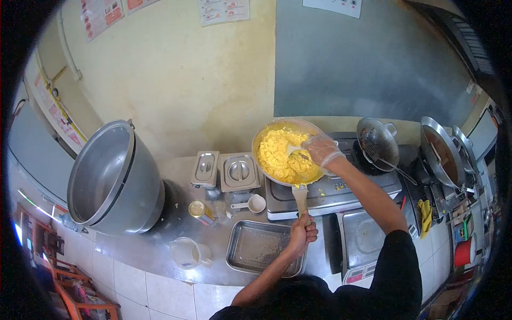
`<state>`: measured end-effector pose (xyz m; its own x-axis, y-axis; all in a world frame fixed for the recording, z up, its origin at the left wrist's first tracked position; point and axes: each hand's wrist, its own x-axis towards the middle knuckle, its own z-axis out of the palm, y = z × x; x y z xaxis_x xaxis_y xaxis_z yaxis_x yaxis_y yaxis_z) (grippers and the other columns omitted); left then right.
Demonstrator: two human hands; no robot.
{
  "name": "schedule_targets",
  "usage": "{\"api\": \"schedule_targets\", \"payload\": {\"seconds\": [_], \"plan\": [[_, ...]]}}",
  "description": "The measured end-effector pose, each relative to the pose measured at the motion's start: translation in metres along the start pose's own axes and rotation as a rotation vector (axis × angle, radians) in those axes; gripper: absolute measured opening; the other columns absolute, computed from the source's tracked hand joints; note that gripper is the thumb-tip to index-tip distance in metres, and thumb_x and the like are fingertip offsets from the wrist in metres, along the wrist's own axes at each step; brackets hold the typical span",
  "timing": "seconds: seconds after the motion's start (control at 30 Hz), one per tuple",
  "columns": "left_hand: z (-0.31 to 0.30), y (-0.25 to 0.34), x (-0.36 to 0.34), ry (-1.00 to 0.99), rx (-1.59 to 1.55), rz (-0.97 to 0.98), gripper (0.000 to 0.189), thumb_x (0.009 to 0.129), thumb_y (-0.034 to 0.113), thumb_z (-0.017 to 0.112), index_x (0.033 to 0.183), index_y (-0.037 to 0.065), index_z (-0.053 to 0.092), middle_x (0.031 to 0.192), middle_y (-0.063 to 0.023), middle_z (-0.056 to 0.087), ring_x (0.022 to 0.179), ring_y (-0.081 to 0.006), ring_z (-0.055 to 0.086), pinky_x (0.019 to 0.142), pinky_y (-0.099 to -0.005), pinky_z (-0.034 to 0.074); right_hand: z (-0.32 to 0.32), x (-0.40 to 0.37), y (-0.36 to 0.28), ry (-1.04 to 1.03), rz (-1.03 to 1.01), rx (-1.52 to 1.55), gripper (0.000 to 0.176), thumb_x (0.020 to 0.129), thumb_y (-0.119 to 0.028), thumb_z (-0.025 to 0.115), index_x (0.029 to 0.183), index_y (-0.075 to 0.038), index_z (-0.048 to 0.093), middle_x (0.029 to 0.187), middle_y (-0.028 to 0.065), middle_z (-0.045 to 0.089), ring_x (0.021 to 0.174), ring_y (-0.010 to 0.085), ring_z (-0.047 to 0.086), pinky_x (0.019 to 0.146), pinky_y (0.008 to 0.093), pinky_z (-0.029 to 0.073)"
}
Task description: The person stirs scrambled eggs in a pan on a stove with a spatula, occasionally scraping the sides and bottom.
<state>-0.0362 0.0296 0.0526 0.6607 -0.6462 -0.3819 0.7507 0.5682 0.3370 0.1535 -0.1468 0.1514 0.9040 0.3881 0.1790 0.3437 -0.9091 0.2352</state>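
Note:
A wide metal pan holds a mass of yellow scrambled egg. My left hand is bare and wrapped round a wooden handle at the pan's near rim. Over the right side of the pan, my right hand wears a clear plastic glove. Its fingers are closed on a pale tool, which looks like a spatula with its end in the egg. The glove hides most of that tool.
A gas stove lies under the pan, with a wok on its right. Lidded steel containers, a measuring cup, a can, a jug, a mesh tray and a large pot stand left.

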Motion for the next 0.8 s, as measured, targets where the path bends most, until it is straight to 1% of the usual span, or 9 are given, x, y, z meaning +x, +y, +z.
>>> {"api": "schedule_targets", "payload": {"seconds": [0.03,0.13,0.17,0.27,0.37,0.47,0.57,0.67,0.8], "plan": [[-0.001,0.000,-0.001,0.008,0.000,0.005,0.031,0.099,0.042,0.046,0.093,0.011,0.046,0.063,0.0060,0.029,0.049,-0.0039,0.025,0.041,-0.0199,0.020,-0.008,0.000,-0.002,0.012,-0.058,-0.014,0.022,0.079,-0.009,0.056,0.097,-0.011,0.069,0.090,0.0173,0.068,0.087,0.0347,0.066,0.077,0.0455,0.053],[0.002,0.000,-0.001,0.026,-0.005,0.019,0.031,0.100,0.042,0.045,0.093,0.011,0.046,0.063,0.0059,0.030,0.050,-0.0041,0.026,0.042,-0.0201,0.021,-0.040,-0.002,0.014,-0.053,0.034,-0.050,0.023,0.080,-0.009,0.056,0.099,-0.010,0.069,0.090,0.0171,0.068,0.085,0.0347,0.067,0.075,0.0454,0.053],[0.002,0.001,-0.002,0.032,0.003,0.022,0.031,0.100,0.042,0.044,0.093,0.011,0.045,0.063,0.0059,0.030,0.050,-0.0042,0.026,0.042,-0.0202,0.021,-0.042,-0.002,0.024,-0.107,0.124,-0.094,0.024,0.079,-0.009,0.056,0.100,-0.009,0.068,0.089,0.0172,0.068,0.083,0.0354,0.067,0.073,0.0452,0.054],[0.001,0.002,-0.003,0.028,0.013,0.020,0.030,0.100,0.041,0.043,0.094,0.011,0.045,0.063,0.0058,0.030,0.050,-0.0043,0.026,0.042,-0.0203,0.021,-0.038,-0.011,0.032,-0.077,0.171,0.039,0.025,0.079,-0.009,0.057,0.102,-0.007,0.066,0.089,0.0173,0.068,0.082,0.0356,0.067,0.072,0.0450,0.054],[0.006,0.004,-0.003,0.033,0.026,0.004,0.030,0.100,0.040,0.043,0.093,0.011,0.045,0.063,0.0059,0.030,0.050,-0.0045,0.026,0.042,-0.0206,0.021,0.012,-0.017,0.003,-0.088,0.182,0.046,0.017,0.088,-0.014,0.051,0.096,-0.010,0.066,0.086,0.0163,0.067,0.085,0.0341,0.067,0.073,0.0442,0.053],[0.007,0.007,-0.003,0.043,0.034,-0.006,0.030,0.100,0.041,0.042,0.093,0.011,0.045,0.063,0.0060,0.030,0.049,-0.0044,0.026,0.041,-0.0207,0.021,0.015,-0.041,-0.032,-0.127,-0.042,0.222,0.020,0.089,-0.016,0.048,0.095,-0.009,0.065,0.085,0.0157,0.067,0.083,0.0337,0.067,0.072,0.0440,0.053],[0.009,0.009,-0.004,0.048,0.030,0.006,0.031,0.100,0.041,0.043,0.093,0.011,0.045,0.063,0.0062,0.030,0.050,-0.0042,0.027,0.041,-0.0204,0.021,-0.008,-0.040,-0.009,-0.155,0.032,0.117,0.020,0.088,-0.016,0.048,0.095,-0.009,0.065,0.085,0.0153,0.067,0.081,0.0341,0.066,0.071,0.0449,0.053],[0.007,0.007,-0.006,0.053,0.051,0.005,0.031,0.100,0.041,0.044,0.093,0.011,0.045,0.063,0.0065,0.030,0.050,-0.0039,0.027,0.042,-0.0199,0.020,0.003,-0.047,0.005,-0.067,0.076,0.020,0.020,0.087,-0.016,0.049,0.095,-0.008,0.065,0.085,0.0152,0.067,0.079,0.0338,0.066,0.070,0.0456,0.052],[0.006,0.010,0.001,0.034,0.045,0.018,0.031,0.100,0.041,0.044,0.094,0.011,0.045,0.063,0.0069,0.030,0.050,-0.0037,0.026,0.042,-0.0196,0.020,-0.023,-0.059,-0.001,-0.167,0.018,0.119,0.018,0.084,-0.012,0.052,0.090,-0.004,0.066,0.083,0.0200,0.067,0.079,0.0360,0.067,0.069,0.0473,0.053]]}}
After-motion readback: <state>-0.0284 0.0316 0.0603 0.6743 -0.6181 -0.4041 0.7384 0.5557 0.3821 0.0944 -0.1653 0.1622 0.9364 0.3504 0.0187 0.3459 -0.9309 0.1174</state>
